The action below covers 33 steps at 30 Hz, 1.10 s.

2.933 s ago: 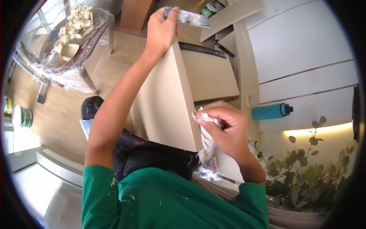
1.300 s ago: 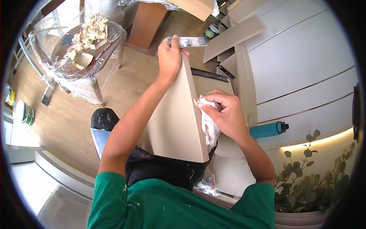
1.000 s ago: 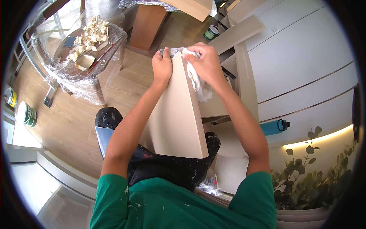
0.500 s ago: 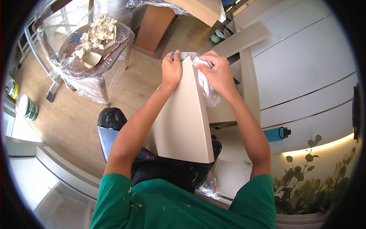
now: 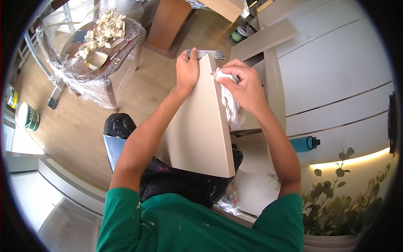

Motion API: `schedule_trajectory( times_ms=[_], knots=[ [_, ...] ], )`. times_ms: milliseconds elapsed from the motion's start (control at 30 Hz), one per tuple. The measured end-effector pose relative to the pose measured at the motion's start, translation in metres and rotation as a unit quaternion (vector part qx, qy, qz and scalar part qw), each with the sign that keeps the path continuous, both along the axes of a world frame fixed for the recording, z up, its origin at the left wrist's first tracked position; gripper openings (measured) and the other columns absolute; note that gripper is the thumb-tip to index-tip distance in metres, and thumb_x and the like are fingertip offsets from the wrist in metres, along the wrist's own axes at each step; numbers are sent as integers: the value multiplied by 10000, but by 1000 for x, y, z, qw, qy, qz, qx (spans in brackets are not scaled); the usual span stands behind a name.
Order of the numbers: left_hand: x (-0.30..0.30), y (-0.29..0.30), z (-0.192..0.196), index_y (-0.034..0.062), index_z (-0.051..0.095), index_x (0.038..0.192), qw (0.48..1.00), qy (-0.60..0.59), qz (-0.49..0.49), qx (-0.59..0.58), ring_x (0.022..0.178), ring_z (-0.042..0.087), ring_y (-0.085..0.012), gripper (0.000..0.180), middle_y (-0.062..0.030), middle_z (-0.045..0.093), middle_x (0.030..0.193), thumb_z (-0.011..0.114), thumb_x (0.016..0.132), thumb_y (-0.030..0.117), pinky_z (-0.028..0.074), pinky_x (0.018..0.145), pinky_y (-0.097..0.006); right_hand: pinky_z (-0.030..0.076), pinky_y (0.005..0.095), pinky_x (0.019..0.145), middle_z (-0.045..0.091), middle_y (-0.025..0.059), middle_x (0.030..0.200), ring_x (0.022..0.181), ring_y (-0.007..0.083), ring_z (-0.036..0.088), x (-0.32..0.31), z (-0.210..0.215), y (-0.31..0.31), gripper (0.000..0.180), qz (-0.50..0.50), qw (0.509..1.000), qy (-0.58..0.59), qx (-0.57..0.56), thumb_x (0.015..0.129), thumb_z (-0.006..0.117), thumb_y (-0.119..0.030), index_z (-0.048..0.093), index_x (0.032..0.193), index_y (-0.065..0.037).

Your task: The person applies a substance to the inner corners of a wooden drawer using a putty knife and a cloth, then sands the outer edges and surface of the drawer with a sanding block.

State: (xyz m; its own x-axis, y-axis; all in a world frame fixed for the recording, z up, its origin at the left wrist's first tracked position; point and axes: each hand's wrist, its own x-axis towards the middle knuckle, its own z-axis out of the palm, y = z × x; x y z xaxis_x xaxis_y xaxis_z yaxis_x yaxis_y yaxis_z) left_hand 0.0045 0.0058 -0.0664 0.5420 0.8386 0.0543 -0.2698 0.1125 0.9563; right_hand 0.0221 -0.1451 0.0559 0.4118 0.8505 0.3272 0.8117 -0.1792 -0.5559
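Note:
A cream-coloured board [image 5: 197, 126] slants up from my lap, its near end against my dark, paint-spotted trousers. My left hand [image 5: 187, 72] is closed round the board's far left edge, thumb on top. Beside those fingers, past the board's far end, a grey, smeared flat metal strip [image 5: 213, 54] sticks out; whether my left hand also holds it I cannot tell. In my right hand [image 5: 244, 82] is a crumpled white cloth [image 5: 230, 105], pinched near the board's far right edge and hanging down along that side.
A plastic-wrapped table [image 5: 110, 94] at the far left bears crumpled masking tape [image 5: 105, 31]. White-and-green buckets [image 5: 28, 116] stand on the wooden floor. Along the right are a pale panel [image 5: 264, 40], a blue bottle [image 5: 303, 144] and a leafy plant [image 5: 336, 206].
My right hand has come slightly nearer and to the right with the cloth. The board's far end and my left hand have shifted a little up and left in view.

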Motion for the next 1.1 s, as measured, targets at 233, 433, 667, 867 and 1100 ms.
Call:
schedule_trajectory(
  times_ms=[233,433,667,867,1100],
  knots=[
    [8,2,-6,-60,610,910,995,-59,-35,-67,751,571,-172,354,-128,658,795,514,1015,264,467,739,-348,489,305,682,652,111,943,782,199,635,13,2,26,180,-12,1000,6,-15,827,696,-75,714,968,36],
    [7,8,-10,4,623,942,996,-33,-49,-62,745,542,-96,322,-28,636,817,504,1032,289,455,713,-284,490,298,665,651,94,945,783,205,620,-72,15,-58,192,48,998,8,-41,779,697,36,718,967,1],
    [7,-2,-7,-33,608,902,997,-41,-34,-53,692,527,-148,349,-73,614,742,513,1014,284,455,701,-330,510,322,680,652,73,924,799,212,627,-116,15,-123,284,103,993,-9,-50,717,730,63,759,958,-84],
    [10,13,-15,-50,605,940,993,-64,-60,-80,711,544,-154,357,-77,626,783,510,1016,286,459,708,-331,495,267,623,643,79,927,769,134,617,-59,3,-50,118,13,999,47,-1,851,697,-12,721,965,13],
    [5,12,-4,-39,596,919,995,-44,-52,-74,738,537,-155,359,-79,615,799,510,1016,296,458,734,-341,510,305,656,654,78,934,779,193,633,-96,11,-95,178,50,997,40,-31,789,723,22,739,958,-32]
  ],
)
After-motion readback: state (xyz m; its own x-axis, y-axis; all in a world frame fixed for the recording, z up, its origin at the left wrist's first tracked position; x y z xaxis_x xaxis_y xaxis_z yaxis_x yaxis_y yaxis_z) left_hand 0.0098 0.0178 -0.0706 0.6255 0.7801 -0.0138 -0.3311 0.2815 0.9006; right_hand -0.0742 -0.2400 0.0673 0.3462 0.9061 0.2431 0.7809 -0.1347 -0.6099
